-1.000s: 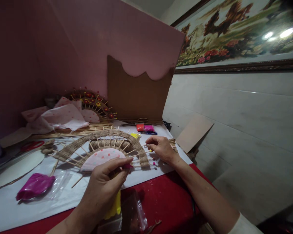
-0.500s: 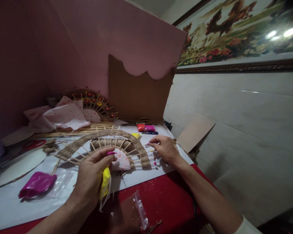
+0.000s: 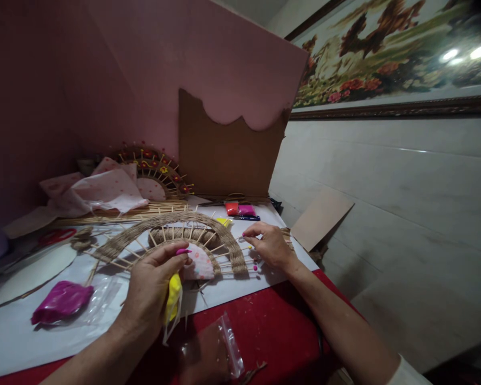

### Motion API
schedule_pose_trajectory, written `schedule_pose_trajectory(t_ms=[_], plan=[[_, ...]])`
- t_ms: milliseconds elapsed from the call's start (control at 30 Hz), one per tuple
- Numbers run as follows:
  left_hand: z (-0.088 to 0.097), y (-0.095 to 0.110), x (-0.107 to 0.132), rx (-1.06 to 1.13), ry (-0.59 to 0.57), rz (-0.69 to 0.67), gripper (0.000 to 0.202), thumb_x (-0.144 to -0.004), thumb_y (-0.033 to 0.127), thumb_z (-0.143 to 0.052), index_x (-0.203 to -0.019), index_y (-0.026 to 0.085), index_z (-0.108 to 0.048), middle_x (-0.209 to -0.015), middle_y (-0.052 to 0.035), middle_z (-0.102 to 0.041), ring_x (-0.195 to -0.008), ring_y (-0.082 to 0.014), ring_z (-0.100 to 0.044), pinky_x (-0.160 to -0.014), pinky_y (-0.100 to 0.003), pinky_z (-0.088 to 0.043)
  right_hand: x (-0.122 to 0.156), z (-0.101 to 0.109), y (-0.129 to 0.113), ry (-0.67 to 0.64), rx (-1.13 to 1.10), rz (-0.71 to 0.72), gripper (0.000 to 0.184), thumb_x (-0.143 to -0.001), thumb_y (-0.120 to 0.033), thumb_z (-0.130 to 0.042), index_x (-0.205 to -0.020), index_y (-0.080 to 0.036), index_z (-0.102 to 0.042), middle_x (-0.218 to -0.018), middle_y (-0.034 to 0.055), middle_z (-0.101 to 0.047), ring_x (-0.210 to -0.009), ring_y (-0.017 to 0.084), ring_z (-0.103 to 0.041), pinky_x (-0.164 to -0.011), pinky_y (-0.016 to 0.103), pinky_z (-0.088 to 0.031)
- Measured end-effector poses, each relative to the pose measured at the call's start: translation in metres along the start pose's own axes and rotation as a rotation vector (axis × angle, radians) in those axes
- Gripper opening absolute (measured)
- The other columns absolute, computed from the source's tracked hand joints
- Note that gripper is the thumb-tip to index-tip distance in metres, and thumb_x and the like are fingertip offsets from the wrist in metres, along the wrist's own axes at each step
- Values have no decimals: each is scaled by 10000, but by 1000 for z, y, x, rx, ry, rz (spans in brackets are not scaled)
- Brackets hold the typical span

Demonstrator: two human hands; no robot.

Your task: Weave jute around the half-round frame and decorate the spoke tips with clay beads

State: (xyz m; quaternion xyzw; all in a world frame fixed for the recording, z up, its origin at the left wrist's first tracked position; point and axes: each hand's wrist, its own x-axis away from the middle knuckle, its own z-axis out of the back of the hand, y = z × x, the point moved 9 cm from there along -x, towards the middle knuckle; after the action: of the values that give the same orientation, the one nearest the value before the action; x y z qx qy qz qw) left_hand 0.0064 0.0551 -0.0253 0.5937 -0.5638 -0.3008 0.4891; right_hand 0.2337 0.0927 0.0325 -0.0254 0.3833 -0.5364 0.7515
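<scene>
Head view: at centre frame your left hand [image 3: 152,289] grips yellow clay [image 3: 173,297] and pinches a pink bit [image 3: 182,251] over the woven arch [image 3: 172,240]; your right hand [image 3: 270,247] pinches a stick [image 3: 246,249] at its right end.

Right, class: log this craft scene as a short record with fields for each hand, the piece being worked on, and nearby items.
Left hand: holds yellow clay and a pink bit at the fingertips
Right hand: fingertips at a skewer tip
Workpiece: twine-woven arch on skewers, lying flat
Nearby: magenta clay bag, finished fan, cardboard
</scene>
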Motion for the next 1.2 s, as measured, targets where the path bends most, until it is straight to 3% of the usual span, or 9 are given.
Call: schedule_pose_trajectory(t_ms=[467, 1200], plan=[[2, -1, 1, -2, -1, 7, 327, -512, 128, -723, -837, 134, -687, -633, -12, -678, -513, -113, -600, -466, -176, -455, 2, 0, 8, 22, 11, -44, 120, -740, -118, -625, -787, -175, -719, -812, 61, -720, -746, 184, -650, -688, 292, -485], [-1, -1, -1, 10, -24, -5, 317, -516, 145, -738, -828, 142, -683, -641, -6, -675, -525, -113, -601, -482, -183, -456, 3, -1, 1, 3, 10, -12, 165, -719, -91, -598, -754, -188, -727, -775, 54, -731, -740, 189, -663, -693, 300, -488]])
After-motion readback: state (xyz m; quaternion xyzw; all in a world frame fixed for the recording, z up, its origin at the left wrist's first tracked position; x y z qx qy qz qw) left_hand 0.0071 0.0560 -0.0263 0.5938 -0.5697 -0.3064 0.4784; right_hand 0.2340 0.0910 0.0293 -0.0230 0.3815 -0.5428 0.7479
